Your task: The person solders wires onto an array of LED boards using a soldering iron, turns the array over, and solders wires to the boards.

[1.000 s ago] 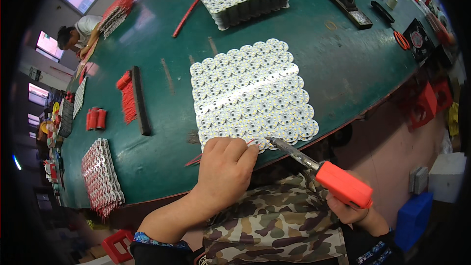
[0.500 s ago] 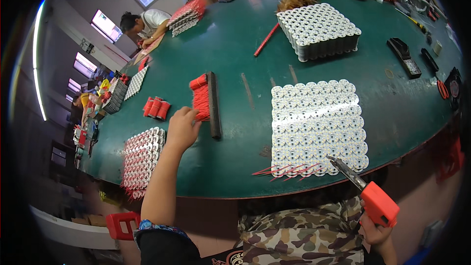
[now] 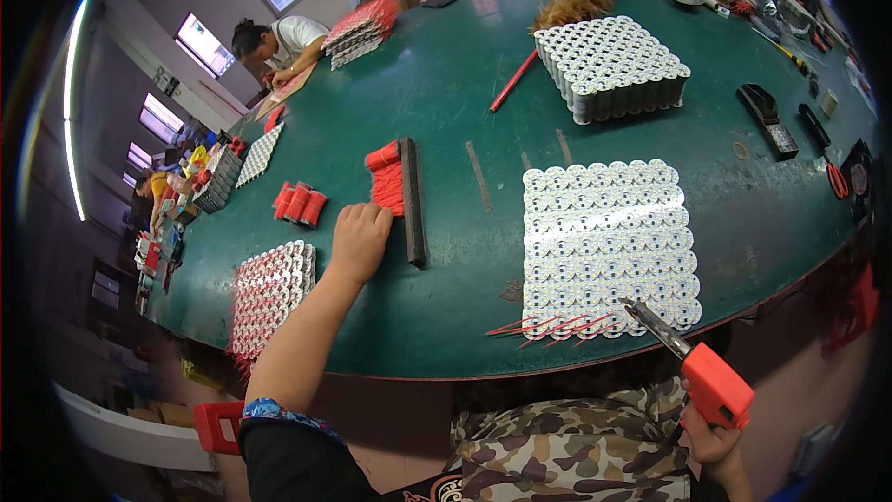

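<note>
1. Your left hand [image 3: 358, 240] has left the near edge of the white cell pack [image 3: 606, 249], where it pressed down 1 second ago, and now rests far to the left on the tabletop [image 3: 446, 102] — just beside the bundle of red strips [image 3: 386, 184] lying against the dark bar [image 3: 412, 200].
2. Its fingers are curled loosely, knuckles up, touching the near end of the red strips; whether they have pinched a strip yet cannot be told from this view.
3. Your right hand [image 3: 715, 442] is down below the tabletop edge, fingers closed around the orange-handled tool [image 3: 711, 381], whose metal tip points at the near right corner of the cell pack.
4. A few thin red strips [image 3: 548, 325] lie fanned out along the near edge of the pack, where the tool worked before.
5. Judging from the shift, the pack is no longer held down — the work on it is paused while the left hand goes for fresh strips.
6. The view has swung left with that reach, so the flat cell tray [image 3: 269, 293] near the left edge now shows fully.
</note>
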Tool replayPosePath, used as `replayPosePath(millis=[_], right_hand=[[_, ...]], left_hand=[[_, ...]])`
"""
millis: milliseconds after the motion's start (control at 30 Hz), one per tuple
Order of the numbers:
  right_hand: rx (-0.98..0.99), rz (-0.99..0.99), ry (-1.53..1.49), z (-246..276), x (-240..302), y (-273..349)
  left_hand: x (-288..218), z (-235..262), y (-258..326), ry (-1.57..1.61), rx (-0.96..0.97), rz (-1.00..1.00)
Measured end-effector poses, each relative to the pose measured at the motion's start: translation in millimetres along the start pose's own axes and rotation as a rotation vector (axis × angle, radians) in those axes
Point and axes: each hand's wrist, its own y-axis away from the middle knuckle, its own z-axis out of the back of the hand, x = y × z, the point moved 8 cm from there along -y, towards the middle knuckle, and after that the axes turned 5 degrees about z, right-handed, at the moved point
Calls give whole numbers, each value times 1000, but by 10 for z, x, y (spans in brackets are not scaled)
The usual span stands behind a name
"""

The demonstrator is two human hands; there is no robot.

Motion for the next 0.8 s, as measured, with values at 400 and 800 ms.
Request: replayPosePath(millis=[400, 800], right_hand=[[-7, 115, 101, 49, 70, -6], [-22, 60, 28, 92, -13, 36]], left_hand=[[193, -36, 101, 170, -25, 142], [244, 217, 63, 200, 95, 194]])
